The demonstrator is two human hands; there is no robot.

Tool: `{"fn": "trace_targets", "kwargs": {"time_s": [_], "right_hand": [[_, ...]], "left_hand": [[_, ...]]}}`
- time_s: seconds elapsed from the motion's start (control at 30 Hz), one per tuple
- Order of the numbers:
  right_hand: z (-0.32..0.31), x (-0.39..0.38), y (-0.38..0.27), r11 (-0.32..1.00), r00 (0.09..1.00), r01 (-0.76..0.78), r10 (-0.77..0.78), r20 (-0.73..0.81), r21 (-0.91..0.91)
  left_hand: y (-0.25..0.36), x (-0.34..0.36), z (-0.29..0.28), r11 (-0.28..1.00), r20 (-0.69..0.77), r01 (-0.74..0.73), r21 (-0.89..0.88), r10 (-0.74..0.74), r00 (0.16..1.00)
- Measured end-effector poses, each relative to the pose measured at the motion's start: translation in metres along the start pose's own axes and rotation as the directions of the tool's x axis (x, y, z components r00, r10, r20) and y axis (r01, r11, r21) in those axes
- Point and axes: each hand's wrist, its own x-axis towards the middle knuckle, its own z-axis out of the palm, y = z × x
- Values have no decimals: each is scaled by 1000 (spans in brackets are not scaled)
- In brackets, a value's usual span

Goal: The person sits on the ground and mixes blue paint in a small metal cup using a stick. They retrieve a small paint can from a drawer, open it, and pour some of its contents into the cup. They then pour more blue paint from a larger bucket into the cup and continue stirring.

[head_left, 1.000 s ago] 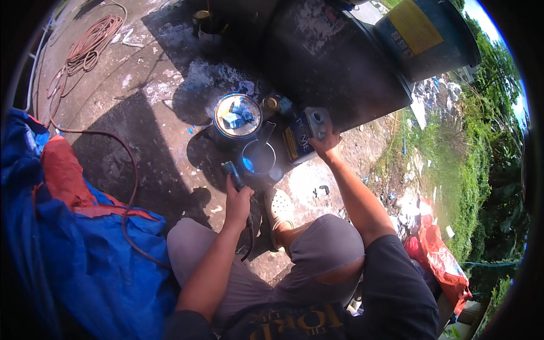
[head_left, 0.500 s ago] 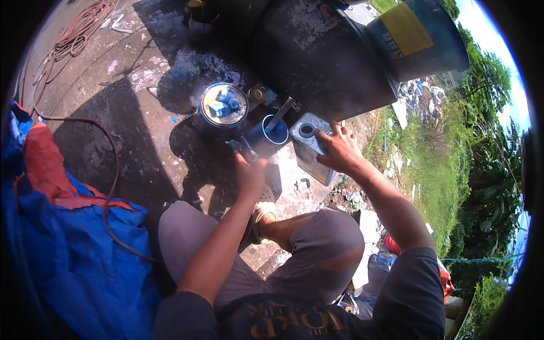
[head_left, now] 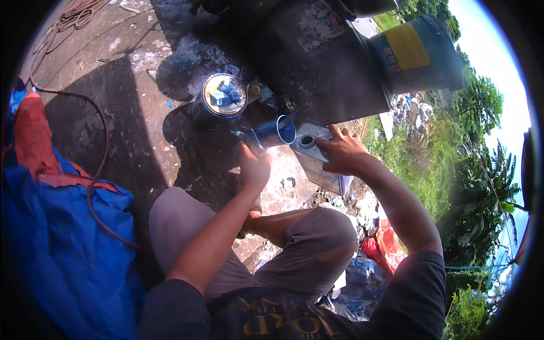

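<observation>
My left hand (head_left: 255, 169) is closed at the near-left side of a blue cup (head_left: 266, 135), gripping it or a part fixed to it; the exact hold is blurred. The cup leans to the right, and a flat stick (head_left: 294, 115) pokes out of its mouth. Right against that mouth stands a rectangular metal can (head_left: 323, 167) with a round opening in its top. My right hand (head_left: 347, 152) grips the can's upper right edge, fingers over the top. The can tilts slightly.
Left of the cup stands a round paint can (head_left: 198, 110) with blue-stained pieces on top. A small tin (head_left: 254, 90) sits beside it. Large dark drums (head_left: 317, 68) block the far side. A blue and orange tarp (head_left: 73, 238) and a hose (head_left: 105, 136) lie left.
The blue cup has gone from nearly upright to tilted right, its mouth now close to the metal can's top. The can leans a little more. My head view has shifted slightly.
</observation>
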Motion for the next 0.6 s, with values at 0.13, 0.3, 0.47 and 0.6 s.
{"fn": "trace_targets", "kwargs": {"time_s": [0.13,0.3,0.47,0.6], "right_hand": [[-12,3,-1,1000,997,-1,3,80,-25],[-16,8,3,1000,992,1,1,124,-11],[-15,-16,21,997,997,70,-70,17,30],[-9,-49,35,981,969,155,-129,-210,115]], "left_hand": [[9,-4,-8,997,10,32,64,-33,999],[21,-5,-15,997,-12,2,77,-1,1000],[29,-16,-28,997,-4,-21,-78,21,1000],[42,-18,-54,986,-54,-57,-156,49,997]]}}
